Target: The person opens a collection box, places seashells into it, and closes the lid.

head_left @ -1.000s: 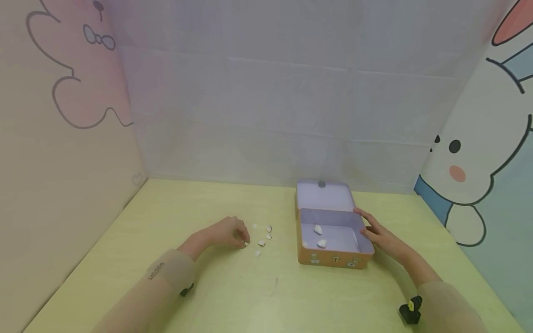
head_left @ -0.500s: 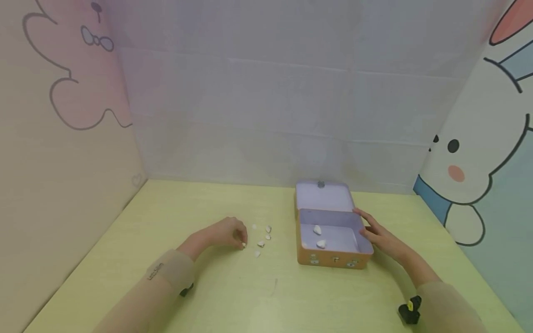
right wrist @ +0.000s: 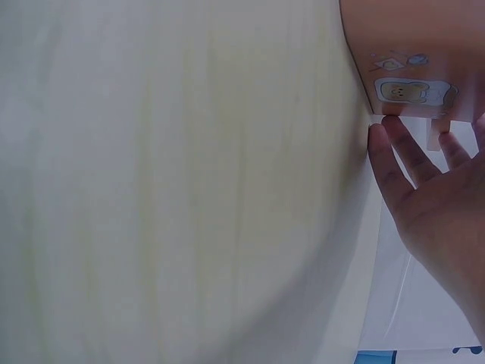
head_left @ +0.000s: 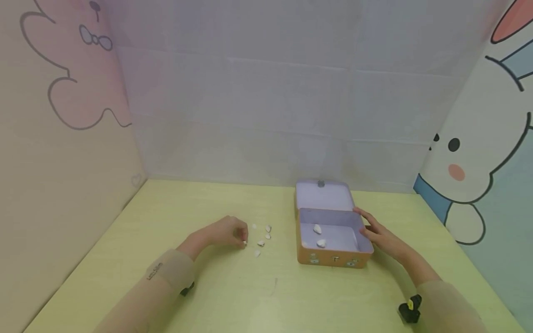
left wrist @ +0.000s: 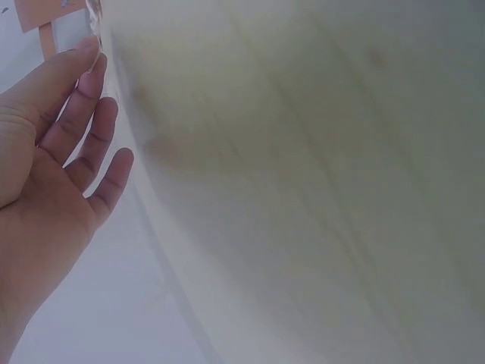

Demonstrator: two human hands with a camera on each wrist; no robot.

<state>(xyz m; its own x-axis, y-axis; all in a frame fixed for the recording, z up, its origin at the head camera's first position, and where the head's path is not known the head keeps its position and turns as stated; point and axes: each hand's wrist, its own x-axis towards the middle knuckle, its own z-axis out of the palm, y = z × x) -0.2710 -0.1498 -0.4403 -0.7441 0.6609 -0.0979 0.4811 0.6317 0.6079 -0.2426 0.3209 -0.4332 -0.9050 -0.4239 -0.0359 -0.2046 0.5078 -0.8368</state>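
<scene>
Five small white shell-like pieces (head_left: 261, 243) lie loosely grouped mid-table, spaced apart, just right of the left hand (head_left: 226, 231). That hand has a narrow pinch, thumb against fingertip, on one white piece (head_left: 244, 243), down near the table top (head_left: 225, 291); left wrist view shows just a thin pale sliver at the fingertips, other fingers loosely bent and spread. Open tin (head_left: 325, 259), orange outside and lilac inside, stands to the right of the pieces — a strip of table runs between them and its left wall. Lid (head_left: 325, 196) is tipped back, its far edge near the grey back panel (head_left: 250, 115); mouth faces up. Two white shells (head_left: 317, 229) sit inside, apart, most of the floor showing around them. Right hand (head_left: 383, 238) rests at the tin's right rim, fingers fairly straight and spread wide, fingertips against the printed side in the right wrist view. Table also runs on in front of the tin and right toward the bunny-print panel (head_left: 479, 152) — wide margin on the left too.
</scene>
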